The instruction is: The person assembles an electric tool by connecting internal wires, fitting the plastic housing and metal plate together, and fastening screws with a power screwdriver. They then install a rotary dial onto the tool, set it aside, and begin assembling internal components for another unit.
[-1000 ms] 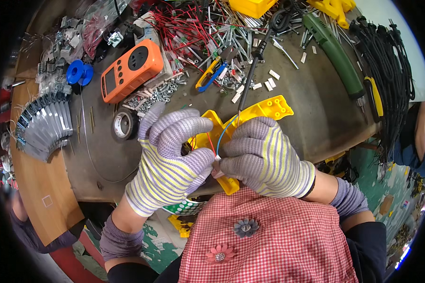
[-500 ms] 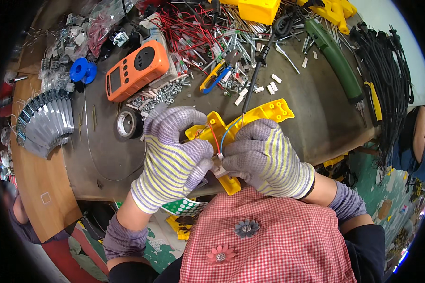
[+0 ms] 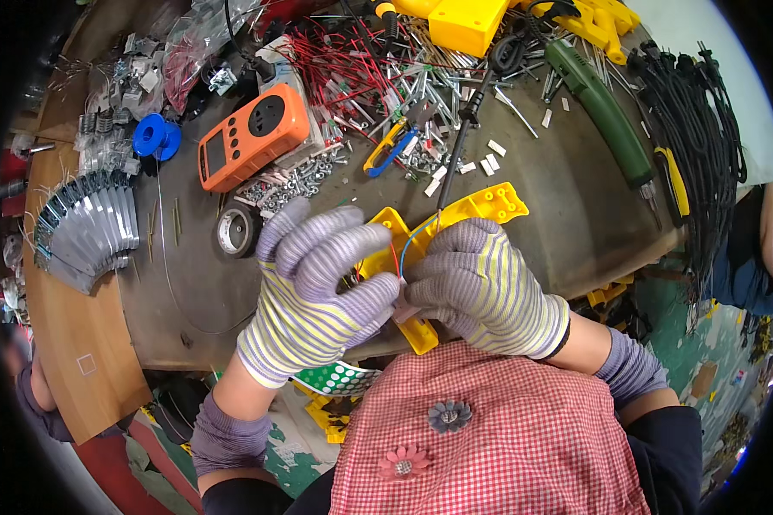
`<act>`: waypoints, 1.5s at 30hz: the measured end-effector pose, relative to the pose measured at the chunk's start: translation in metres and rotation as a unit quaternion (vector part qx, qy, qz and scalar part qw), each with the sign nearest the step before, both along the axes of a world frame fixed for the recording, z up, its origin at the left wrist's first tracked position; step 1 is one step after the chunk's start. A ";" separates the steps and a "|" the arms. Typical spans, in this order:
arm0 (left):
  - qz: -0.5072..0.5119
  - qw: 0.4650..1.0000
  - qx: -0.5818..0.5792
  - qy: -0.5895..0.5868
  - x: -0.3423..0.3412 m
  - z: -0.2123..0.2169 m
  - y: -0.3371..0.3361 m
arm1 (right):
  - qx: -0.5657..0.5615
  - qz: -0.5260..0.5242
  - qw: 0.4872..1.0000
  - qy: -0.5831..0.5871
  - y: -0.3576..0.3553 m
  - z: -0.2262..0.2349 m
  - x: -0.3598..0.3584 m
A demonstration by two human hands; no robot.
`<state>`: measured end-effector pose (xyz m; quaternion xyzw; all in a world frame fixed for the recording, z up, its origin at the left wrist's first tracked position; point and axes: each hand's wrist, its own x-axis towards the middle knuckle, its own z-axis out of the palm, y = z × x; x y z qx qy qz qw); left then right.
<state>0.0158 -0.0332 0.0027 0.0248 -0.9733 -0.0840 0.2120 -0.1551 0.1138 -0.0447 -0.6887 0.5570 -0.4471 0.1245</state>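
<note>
Presently, both hands are gloved in striped knit and meet at the near edge of the worktop (image 3: 567, 202), in front of a red-checked apron (image 3: 498, 429).

Left hand (image 3: 309, 296): thumb and forefinger drawn close at a small pale piece (image 3: 405, 314), remaining fingers lifted, parted and curved. Overlap hides the contact; cannot tell whether this hand grips the piece.

Right hand (image 3: 494, 287): fingers bent and pressed together, pinching at the right side of the same piece.

Yellow casing (image 3: 481, 203): beneath and between the hands, one end angled away to the far right, the other toward the apron. A blue wire (image 3: 409, 245) and a red wire (image 3: 394, 257) run to where the fingertips meet. Black cord (image 3: 457, 154) reaches the casing from the far side.

Surroundings, left: tape roll (image 3: 248, 230) just beyond the left hand; orange meter (image 3: 256, 137) behind it; blue spool (image 3: 166, 137) farther left; loose screws (image 3: 296, 180) near the meter.

Centre: blue-and-yellow cutters (image 3: 395, 154) beside scattered hardware.

Right: green power tool (image 3: 601, 116), well apart from the hands, then a bundle of black cables (image 3: 691, 137).
</note>
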 end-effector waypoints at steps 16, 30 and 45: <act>-0.033 0.995 0.052 -0.084 -0.006 -0.001 0.007 | 0.006 0.007 1.000 -0.030 0.002 0.001 -0.002; -0.034 0.990 0.090 -0.103 -0.013 0.010 -0.002 | -0.031 -0.018 0.998 -0.046 0.003 0.000 -0.004; 0.075 0.982 0.168 0.035 0.000 0.007 0.003 | -0.152 -0.098 0.970 0.163 -0.056 0.084 -0.093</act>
